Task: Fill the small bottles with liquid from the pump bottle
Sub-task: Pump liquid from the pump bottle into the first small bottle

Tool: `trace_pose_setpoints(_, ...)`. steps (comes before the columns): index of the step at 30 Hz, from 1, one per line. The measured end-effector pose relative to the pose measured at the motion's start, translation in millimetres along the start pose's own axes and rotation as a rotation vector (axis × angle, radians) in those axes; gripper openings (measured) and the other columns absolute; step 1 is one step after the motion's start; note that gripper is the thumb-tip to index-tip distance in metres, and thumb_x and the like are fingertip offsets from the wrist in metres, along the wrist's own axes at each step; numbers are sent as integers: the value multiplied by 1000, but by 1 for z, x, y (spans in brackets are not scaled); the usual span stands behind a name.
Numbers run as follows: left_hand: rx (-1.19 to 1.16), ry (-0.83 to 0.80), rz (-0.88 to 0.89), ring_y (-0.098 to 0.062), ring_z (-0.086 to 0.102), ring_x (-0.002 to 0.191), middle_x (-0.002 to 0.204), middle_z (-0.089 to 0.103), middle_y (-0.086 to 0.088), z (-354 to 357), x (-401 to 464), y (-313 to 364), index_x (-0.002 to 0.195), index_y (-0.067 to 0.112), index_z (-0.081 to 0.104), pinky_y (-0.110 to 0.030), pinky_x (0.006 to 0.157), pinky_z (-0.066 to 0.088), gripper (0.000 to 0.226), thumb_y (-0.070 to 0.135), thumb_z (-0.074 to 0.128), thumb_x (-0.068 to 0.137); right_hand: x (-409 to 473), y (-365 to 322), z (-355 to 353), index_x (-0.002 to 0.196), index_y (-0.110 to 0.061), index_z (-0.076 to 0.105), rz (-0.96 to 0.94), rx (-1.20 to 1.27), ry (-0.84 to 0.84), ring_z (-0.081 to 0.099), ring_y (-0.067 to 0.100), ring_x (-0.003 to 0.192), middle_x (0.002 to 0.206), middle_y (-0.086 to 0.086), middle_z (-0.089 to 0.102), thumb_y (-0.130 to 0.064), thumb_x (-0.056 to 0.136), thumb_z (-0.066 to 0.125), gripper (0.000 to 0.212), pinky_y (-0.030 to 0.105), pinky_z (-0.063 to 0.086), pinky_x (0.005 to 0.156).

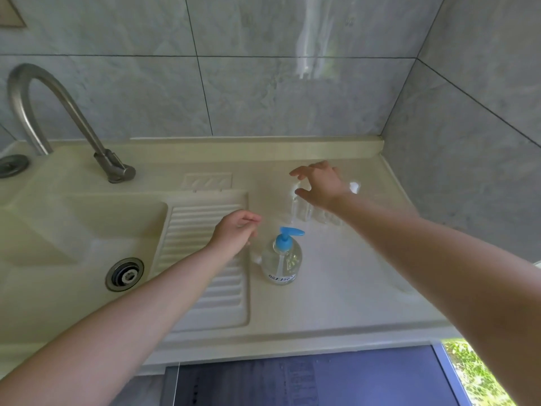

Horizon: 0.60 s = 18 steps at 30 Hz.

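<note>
Single head-worn wide-angle view, looking forward and steeply down from close above the counter (336,288) and sink (73,230), facing the tiled wall (263,92) behind.

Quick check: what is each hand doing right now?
Left hand: loosely curled, holding nothing.
Right hand: open, spread over the small bottles, none gripped yet.

A clear pump bottle (281,260) with a blue top stands on the pale counter (336,288) beside the sink (82,230). The left hand (235,230) is just left of it, fingers loosely curled. The right hand (320,183) reaches over a row of small clear bottles (307,210) near the wall, fingers spread around one white cap
</note>
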<state>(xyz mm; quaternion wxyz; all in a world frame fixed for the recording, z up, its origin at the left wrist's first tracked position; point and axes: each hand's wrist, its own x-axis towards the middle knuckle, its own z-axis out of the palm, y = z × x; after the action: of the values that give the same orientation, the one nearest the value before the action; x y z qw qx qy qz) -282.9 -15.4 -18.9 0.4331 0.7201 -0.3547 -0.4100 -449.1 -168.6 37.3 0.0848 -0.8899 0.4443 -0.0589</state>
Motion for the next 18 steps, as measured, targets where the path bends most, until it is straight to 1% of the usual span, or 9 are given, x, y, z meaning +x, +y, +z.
trace_pose_setpoints(2,-92,24,-70,-21,63,85,108,68,-7,-3,-2,4,104,12,67,-29,70,49,22,3,50,94,0,-3,5,141,-31,49,-6,-29,-10,41,23,132,128,-4,63,-36,95,61,47,39,31,105)
trace_pose_setpoints(4,-131,51,-112,-22,63,88,110,68,-7,-5,-4,6,112,8,66,-28,69,49,24,5,47,96,0,-5,9,138,-32,52,-9,-48,12,42,22,130,125,-4,65,-37,95,60,44,38,30,104)
trace_pose_setpoints(7,-148,54,-139,-23,64,91,114,68,-7,-7,-6,8,109,12,65,-30,74,51,23,7,48,96,0,-8,11,132,-31,57,-20,-54,58,43,21,127,122,-4,65,-34,95,61,37,36,29,101)
trace_pose_setpoints(10,-131,22,-126,-22,66,95,114,69,-4,-7,-7,17,106,16,66,-36,85,53,20,9,51,96,-1,-15,6,129,-31,59,-7,30,79,44,22,127,122,-3,65,-32,95,62,34,37,30,101)
trace_pose_setpoints(13,-17,40,-31,-17,65,101,117,68,-1,-8,-8,24,109,22,66,-38,94,51,22,14,60,89,-5,-25,-16,124,-28,63,-40,189,165,51,21,120,115,-5,68,-31,93,65,31,35,37,99)
trace_pose_setpoints(14,53,76,20,-16,63,106,122,65,-1,-8,-9,27,115,24,64,-38,97,51,29,18,65,86,-9,-29,-27,121,-26,65,-52,288,183,55,19,116,113,-6,69,-30,92,67,29,33,40,98)
trace_pose_setpoints(15,122,128,88,-17,59,114,130,59,-2,-9,-11,31,123,25,59,-38,102,47,42,21,69,83,-14,-33,-41,119,-23,67,-58,408,182,59,15,112,111,-7,69,-27,92,68,27,29,42,96)
trace_pose_setpoints(17,214,218,284,-19,40,136,148,39,-6,-11,-20,43,139,23,46,-35,115,32,65,22,74,80,-28,-39,-68,115,-21,68,-52,639,144,64,9,102,106,-9,69,-25,91,70,24,24,47,91)
trace_pose_setpoints(18,236,245,390,-17,29,143,154,30,-5,-12,-28,50,144,22,40,-31,118,24,72,22,75,80,-37,-42,-79,114,-22,68,-45,726,124,66,7,97,103,-9,70,-25,91,70,23,22,49,88)
